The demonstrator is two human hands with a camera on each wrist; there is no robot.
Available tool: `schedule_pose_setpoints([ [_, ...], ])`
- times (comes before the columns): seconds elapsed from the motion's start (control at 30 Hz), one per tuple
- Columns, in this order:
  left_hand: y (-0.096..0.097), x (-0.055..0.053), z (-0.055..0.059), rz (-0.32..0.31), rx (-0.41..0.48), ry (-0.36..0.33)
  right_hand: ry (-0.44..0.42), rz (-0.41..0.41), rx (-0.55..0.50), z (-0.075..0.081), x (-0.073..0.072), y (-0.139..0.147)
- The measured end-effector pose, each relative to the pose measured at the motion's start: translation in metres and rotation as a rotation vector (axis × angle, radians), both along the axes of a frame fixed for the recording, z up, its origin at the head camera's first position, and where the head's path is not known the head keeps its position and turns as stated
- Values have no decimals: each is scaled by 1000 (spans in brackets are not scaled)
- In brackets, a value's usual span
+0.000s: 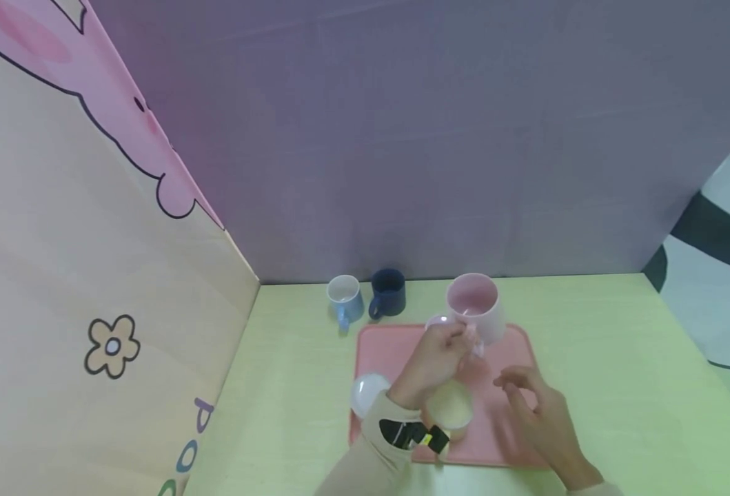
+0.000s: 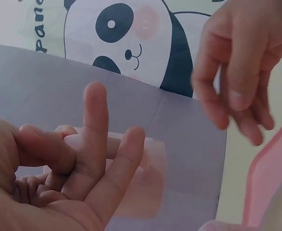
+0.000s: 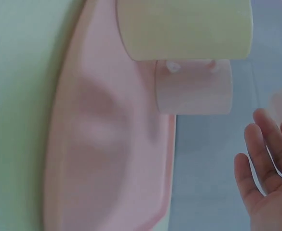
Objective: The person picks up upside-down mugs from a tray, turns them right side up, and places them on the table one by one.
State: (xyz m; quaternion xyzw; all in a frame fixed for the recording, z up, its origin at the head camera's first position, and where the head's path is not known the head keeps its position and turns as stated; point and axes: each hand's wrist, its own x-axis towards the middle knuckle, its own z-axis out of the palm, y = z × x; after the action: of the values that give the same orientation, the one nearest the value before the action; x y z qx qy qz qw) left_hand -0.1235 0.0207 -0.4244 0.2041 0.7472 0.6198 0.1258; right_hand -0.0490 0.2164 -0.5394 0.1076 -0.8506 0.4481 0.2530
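A pale table (image 1: pixel 619 358) is carrying a pink tray (image 1: pixel 389 344). Over the tray's right part, the right hand (image 1: pixel 541 413) is hovering with nothing in it, thumb and fingers loosely apart. The left hand (image 1: pixel 436 362) is pinching the handle of a pink mug (image 1: pixel 476 303), which is hanging above the tray's far edge. A yellow cup (image 1: pixel 450 405) is standing on the tray's near part; a light blue cup (image 1: pixel 347 300) and a navy cup (image 1: pixel 389 293) are standing beyond its far left corner.

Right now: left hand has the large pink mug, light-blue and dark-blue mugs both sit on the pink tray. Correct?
Not the tray part: the head view shows the light-blue mug and dark-blue mug on the table, off the pink tray. Left hand does have the large pink mug.
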Motion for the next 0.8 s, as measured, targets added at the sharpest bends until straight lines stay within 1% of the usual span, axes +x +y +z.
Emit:
schedule_pose_setpoints([
  [0.07, 0, -1, 6, 27, -53, -18, -10, -2, 0, -2, 2, 0],
  [0.1, 0, -1, 9, 45, -64, -43, -20, -3, -4, -3, 3, 0],
  [0.2, 1, -6, 16, 83, -57, -87, -72, -19, -8, -3, 6, 0],
  [0.3, 2, -14, 21, 100, -43, -73, -117, -25, -19, -3, 9, 1],
  [0.4, -1, -24, 25, 102, -40, -56, -126, -11, -15, -5, 10, -1],
  [0.5, -6, -34, 29, 101, -63, -50, -128, 17, -11, -8, 10, -3],
  [0.63, -13, -47, 32, 91, -102, -34, -172, 52, -13, -12, 13, -6],
  [0.8, -17, -62, 34, 80, -85, -41, -213, 94, 0, -18, 19, -8],
])
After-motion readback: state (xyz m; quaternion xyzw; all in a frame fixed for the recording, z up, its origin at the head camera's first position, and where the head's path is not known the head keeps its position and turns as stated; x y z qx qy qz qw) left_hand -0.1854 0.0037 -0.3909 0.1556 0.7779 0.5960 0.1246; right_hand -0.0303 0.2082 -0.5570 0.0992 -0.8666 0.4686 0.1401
